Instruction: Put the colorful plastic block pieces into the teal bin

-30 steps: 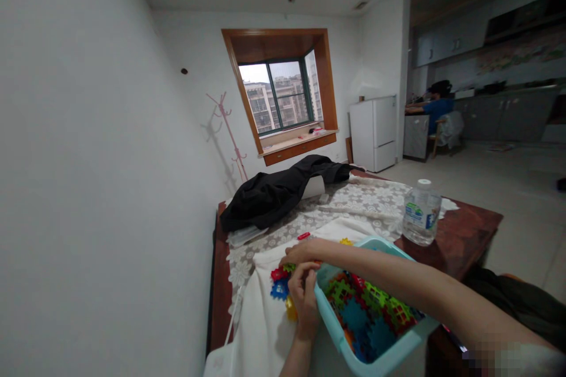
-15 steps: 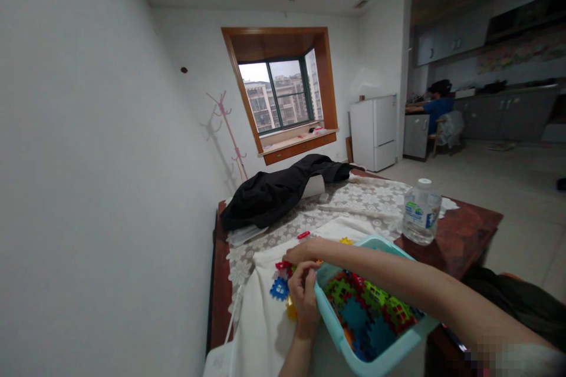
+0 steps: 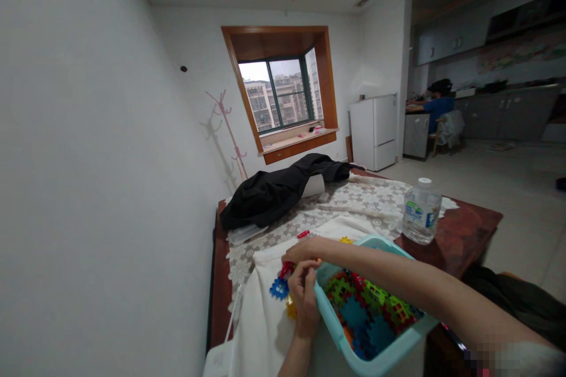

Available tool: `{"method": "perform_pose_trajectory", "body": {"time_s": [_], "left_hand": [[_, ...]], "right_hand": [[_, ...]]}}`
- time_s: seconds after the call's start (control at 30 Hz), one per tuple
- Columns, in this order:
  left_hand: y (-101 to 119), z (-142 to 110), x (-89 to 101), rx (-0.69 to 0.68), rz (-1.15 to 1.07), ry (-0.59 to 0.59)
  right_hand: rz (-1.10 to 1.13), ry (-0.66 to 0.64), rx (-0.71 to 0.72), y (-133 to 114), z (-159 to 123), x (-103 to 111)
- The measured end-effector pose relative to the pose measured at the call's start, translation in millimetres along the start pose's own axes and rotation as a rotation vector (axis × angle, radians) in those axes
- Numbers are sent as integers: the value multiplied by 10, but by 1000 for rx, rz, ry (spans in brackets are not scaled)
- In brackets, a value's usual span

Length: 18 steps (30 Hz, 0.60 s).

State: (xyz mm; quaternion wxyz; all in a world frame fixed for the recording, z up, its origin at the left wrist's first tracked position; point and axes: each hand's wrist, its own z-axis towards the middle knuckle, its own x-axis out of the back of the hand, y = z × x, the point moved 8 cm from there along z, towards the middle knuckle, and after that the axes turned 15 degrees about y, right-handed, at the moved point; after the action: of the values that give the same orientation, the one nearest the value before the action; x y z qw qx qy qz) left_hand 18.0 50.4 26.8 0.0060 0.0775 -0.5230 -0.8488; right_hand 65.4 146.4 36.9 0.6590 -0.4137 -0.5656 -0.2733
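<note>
Tabletop point(image 3: 473, 224) of dark reddish wood, spread below and beyond both hands, mostly under a floral lace tablecloth point(image 3: 349, 197) and, nearer, a white cloth point(image 3: 254, 306). Past the fingers, a crumpled black garment point(image 3: 269, 194). Just right of the left hand point(image 3: 305, 297), beneath the right forearm, a pale blue basket point(image 3: 329, 321) of toothed plastic tiles point(image 3: 354, 309) in green, red, blue and orange. Beyond the right forearm, an upright clear plastic bottle point(image 3: 421, 215). Right hand point(image 3: 305, 249) reaching across the basket, fingers bent downward; left hand half curled close under it. Just left of the fingers, a blue tile point(image 3: 278, 288) and a bit of red tile point(image 3: 286, 270); beside the left hand, a yellow tile point(image 3: 290, 308). Beyond the right hand, a small red piece point(image 3: 303, 234) on the cloth.

Probably light, fairly stiff and hard to break, a little slick on the flat faces; best pinched by opposite toothed edges, with a second hand steadying any joined part.

Hidden behind curled fingers: the exact grip. Cannot tell how far open either hand is at the fingertips, nor which tile, if any, is held. Cut off by the right forearm: part of the basket's contents.
</note>
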Motion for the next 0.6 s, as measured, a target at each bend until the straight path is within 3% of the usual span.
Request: {"method": "perform_pose_trajectory", "body": {"time_s": [0.17, 0.6], "left_hand": [[-39, -4, 5, 3, -4, 3], [-76, -28, -1, 2, -16, -19]], "right_hand": [[-12, -45, 57, -54, -15, -6], [-69, -99, 27, -8, -9, -53]]}}
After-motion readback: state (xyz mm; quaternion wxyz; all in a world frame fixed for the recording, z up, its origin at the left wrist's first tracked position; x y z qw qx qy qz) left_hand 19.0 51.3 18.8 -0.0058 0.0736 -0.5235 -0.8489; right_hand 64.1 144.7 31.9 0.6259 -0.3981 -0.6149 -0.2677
